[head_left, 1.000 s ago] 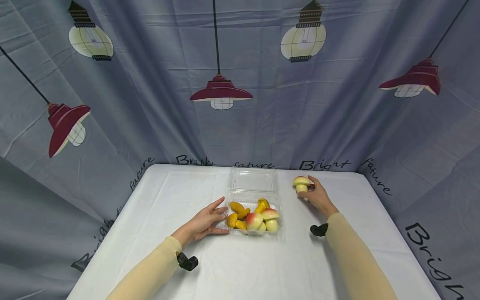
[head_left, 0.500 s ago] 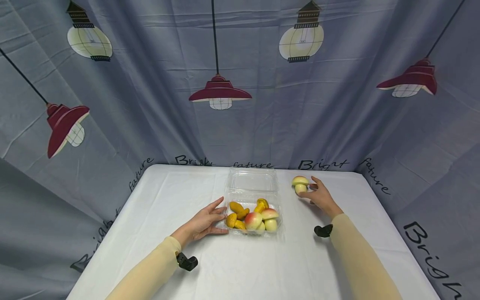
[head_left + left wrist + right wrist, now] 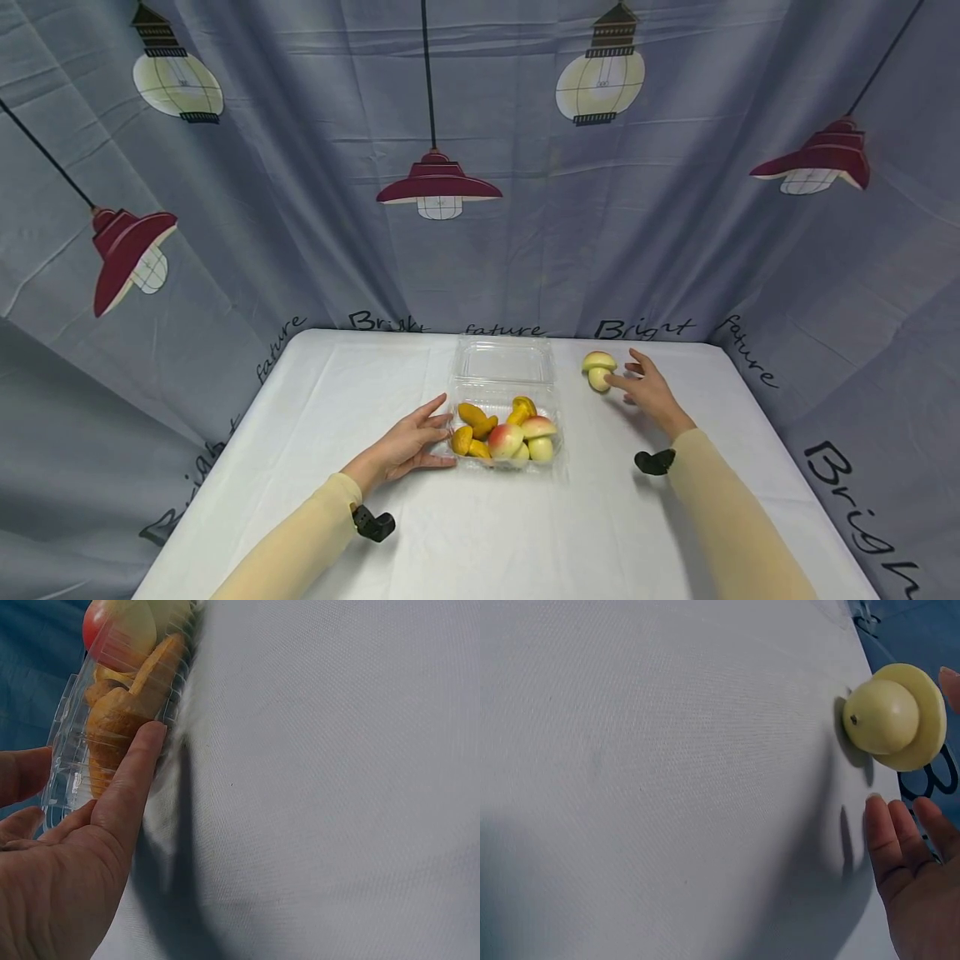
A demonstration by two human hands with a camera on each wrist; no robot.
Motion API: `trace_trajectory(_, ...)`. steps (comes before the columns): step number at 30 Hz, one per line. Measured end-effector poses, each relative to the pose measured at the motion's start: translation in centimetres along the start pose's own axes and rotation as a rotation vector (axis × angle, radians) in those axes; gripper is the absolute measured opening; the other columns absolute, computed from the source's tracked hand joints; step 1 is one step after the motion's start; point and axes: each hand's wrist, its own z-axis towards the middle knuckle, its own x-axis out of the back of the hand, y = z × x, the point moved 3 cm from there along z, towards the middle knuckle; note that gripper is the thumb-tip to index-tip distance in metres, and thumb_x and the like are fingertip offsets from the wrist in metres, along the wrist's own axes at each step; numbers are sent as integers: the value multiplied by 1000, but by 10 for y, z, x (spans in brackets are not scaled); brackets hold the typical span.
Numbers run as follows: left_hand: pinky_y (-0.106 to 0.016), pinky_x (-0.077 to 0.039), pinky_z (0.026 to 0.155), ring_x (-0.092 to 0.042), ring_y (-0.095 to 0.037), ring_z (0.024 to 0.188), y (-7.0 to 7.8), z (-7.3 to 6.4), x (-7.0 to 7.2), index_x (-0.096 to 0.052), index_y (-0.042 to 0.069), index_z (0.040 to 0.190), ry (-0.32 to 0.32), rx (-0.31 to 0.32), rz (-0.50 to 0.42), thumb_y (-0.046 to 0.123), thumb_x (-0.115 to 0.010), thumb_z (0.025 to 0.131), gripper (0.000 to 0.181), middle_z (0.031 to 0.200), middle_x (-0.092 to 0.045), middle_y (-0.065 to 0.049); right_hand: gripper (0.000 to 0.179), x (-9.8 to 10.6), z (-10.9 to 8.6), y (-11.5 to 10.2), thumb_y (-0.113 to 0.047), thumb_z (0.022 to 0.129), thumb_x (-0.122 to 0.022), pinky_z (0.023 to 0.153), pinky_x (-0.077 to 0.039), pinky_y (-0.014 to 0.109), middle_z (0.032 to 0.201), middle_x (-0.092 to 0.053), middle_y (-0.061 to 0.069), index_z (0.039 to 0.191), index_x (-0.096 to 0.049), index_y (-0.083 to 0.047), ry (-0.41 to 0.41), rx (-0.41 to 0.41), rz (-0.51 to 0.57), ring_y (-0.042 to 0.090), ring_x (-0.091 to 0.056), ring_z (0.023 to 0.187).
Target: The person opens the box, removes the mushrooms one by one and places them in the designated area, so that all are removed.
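A pale yellow-green toy mushroom with a rounded cap lies on the table at the back right. My right hand is just to its right, fingers spread and holding nothing. In the right wrist view a gap separates the fingertips from the mushroom. My left hand rests against the left side of a clear plastic box with its fingers extended. In the left wrist view the thumb lies along the box wall. Inside are several yellow-brown mushrooms and red-and-pale mushrooms.
The box's clear lid is hinged back, away from me. A white cloth covers the table. Behind it hangs a grey-blue curtain printed with lamps. A small black device is worn at the left wrist, and another black device at the right.
My right hand has let go of the pale mushroom and drawn back to the right. The mushroom stays on the table, and my left hand keeps its place at the box.
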Motion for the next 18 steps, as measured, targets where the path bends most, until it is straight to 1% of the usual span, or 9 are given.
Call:
trace_trajectory(4, -57, -54, 96, -16, -47, 151, 0, 0, 0, -11, 23, 167, 8, 0, 2, -2, -47, 106, 75, 169, -7, -23, 102, 5, -2, -1, -35, 97, -72, 109, -45, 55, 164, -19, 27, 166, 0, -12, 7, 11, 5, 45, -32, 145)
trace_trajectory(11, -57, -55, 96, -16, -47, 151, -1, 1, 1, -13, 25, 167, 17, -1, 2, -2, -47, 106, 75, 169, -8, -23, 97, 12, -6, -7, -33, 98, -69, 112, -40, 58, 164, -20, 27, 166, -3, -10, 29, 41, -15, 46, -25, 148)
trace_trajectory(18, -57, -55, 96, -17, -47, 151, -1, 1, 0, -13, 24, 167, 16, -4, -1, -2, -47, 106, 75, 169, -7, -23, 97, 13, -11, -14, -35, 97, -70, 116, -32, 62, 165, -21, 25, 166, -5, -12, 45, 63, -32, 45, -20, 150)
